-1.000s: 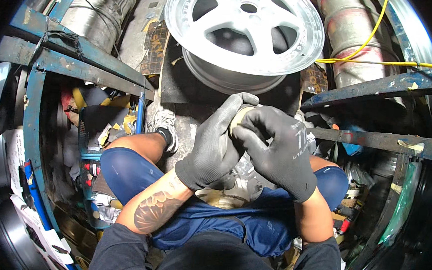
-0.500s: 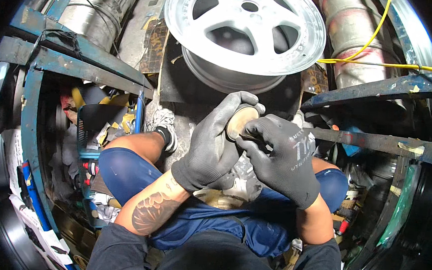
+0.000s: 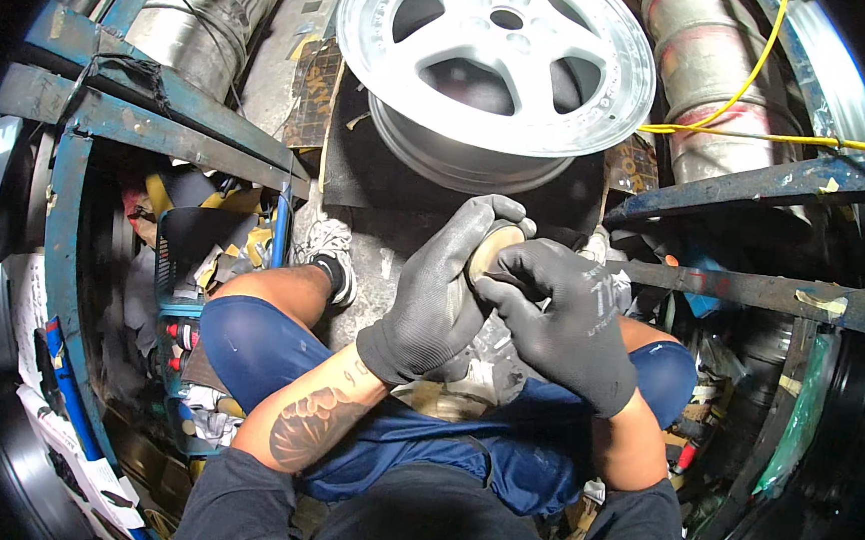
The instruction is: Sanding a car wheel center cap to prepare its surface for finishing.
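In a dark grey work glove, my left hand (image 3: 440, 276) is wrapped round a round tan disc (image 3: 495, 250), which looks like a sanding pad. My right hand (image 3: 562, 309), gloved the same way, pinches the disc's near right edge between thumb and fingers. Part of the disc's face is covered by the right fingers, and its back lies hidden in the left palm. Just beyond both hands, a silver five-spoke wheel rim (image 3: 501, 124) rests tilted on a black mat (image 3: 359, 180).
Blue metal frames (image 3: 185, 152) flank me on both sides. Big metal drums (image 3: 194, 28) stand at far left and far right. A yellow cable (image 3: 733, 134) crosses the right drum. Scraps and papers (image 3: 223, 255) fill the shelf at my left.
Both hands have shifted slightly, and the disc has turned more edge-on. My right fingers still pinch its edge. The wheel rim appears slightly lower in the picture.
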Demonstrator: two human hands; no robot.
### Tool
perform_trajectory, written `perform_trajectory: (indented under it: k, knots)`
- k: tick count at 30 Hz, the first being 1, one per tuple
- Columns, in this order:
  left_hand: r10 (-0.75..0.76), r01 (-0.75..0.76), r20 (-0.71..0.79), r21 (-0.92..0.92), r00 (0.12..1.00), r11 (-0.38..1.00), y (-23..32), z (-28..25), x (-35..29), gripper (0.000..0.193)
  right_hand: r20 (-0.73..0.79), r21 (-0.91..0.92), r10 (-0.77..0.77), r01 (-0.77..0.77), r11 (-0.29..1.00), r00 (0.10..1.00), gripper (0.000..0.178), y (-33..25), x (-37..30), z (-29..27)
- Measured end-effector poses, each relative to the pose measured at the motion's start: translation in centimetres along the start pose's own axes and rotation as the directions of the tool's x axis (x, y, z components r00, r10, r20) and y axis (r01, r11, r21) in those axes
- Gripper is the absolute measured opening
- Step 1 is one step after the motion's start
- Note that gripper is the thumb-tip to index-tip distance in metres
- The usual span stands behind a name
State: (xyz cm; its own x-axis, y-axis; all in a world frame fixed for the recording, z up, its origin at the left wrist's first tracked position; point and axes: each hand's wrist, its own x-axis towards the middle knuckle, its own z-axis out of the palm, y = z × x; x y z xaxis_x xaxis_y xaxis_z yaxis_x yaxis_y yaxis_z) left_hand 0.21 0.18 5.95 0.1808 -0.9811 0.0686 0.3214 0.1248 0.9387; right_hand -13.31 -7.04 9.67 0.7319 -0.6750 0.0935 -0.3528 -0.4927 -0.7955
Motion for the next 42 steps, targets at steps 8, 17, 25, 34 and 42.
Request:
perform_trajectory:
  k: [8, 17, 25, 34, 42]
  knots:
    - [-0.028, 0.019, -0.048, -0.168, 0.998, 0.986, -0.2, 0.1, -0.2, 0.038, -0.019, 0.060, -0.005, 0.006, 0.998, 1.000, 0.011, -0.4, 0.4, 0.5]
    - [0.038, -0.035, -0.035, 0.101, 0.999, 0.994, -0.4, -0.4, -0.2, 0.031, 0.000, 0.123, 0.066, -0.066, 0.990, 0.998, 0.010, -0.3, 0.2, 0.8]
    - [0.008, -0.020, -0.062, -0.202, 0.998, 0.979, -0.5, -0.6, -0.4, 0.046, -0.014, -0.123, -0.065, 0.063, 0.990, 0.998, 0.013, -0.8, 0.2, 0.1]
    - [0.024, -0.016, -0.071, 0.118, 0.997, 0.993, 0.0, -0.6, -0.3, 0.036, -0.153, 0.171, 0.041, -0.015, 0.985, 0.987, 0.011, -0.1, 1.0, 2.0]
    - [0.074, -0.102, -0.134, -0.220, 0.988, 0.970, -0.8, -0.7, 0.2, 0.047, -0.068, 0.066, -0.020, 0.024, 0.998, 0.998, 0.014, 0.1, 1.3, 1.4]
